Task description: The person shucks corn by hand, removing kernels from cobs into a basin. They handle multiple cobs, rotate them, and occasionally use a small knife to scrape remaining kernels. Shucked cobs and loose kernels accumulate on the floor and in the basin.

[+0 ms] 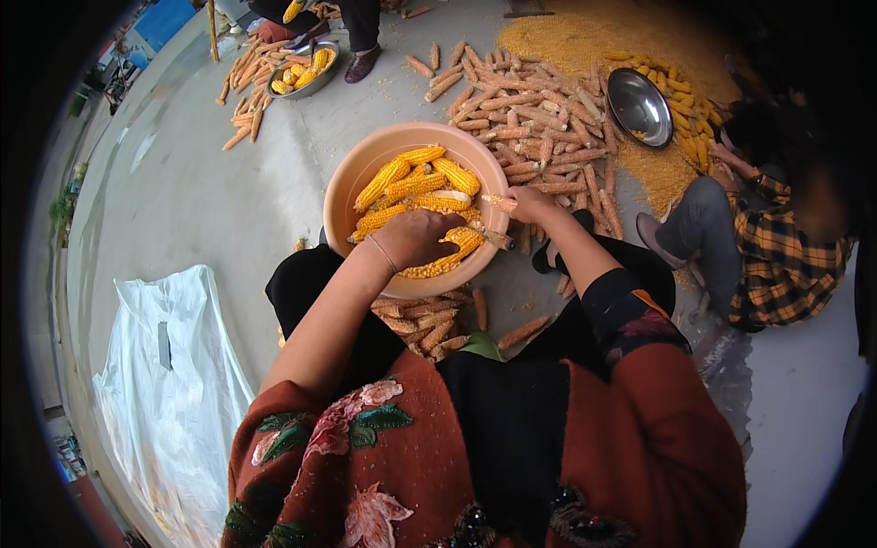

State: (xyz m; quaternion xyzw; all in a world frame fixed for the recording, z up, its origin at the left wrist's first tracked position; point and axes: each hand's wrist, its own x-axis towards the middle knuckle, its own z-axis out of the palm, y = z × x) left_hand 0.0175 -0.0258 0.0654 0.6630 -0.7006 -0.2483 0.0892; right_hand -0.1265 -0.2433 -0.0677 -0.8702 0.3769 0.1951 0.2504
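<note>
A wide orange plastic basin [339,195] sits before me, holding yellow ears of corn [418,185] and loose kernels [428,270]. My left hand [418,240] is low over the ears, its thumb and fingers apart beside an ear of corn [462,245]; whether it touches that ear is unclear. At the basin's right rim, my right hand [533,205] grips a stripped corn cob [500,203]. Just below it, a short brownish stick-like piece [498,238] lies across the rim, too indistinct to name.
Bare cobs form a large heap [541,130] beyond the basin, and more cobs [425,318] lie between my legs. A person in a checked shirt [788,253] sits at right by a steel bowl [640,108]. Another bowl [322,82] holds ears. A white plastic sack [175,383] lies left.
</note>
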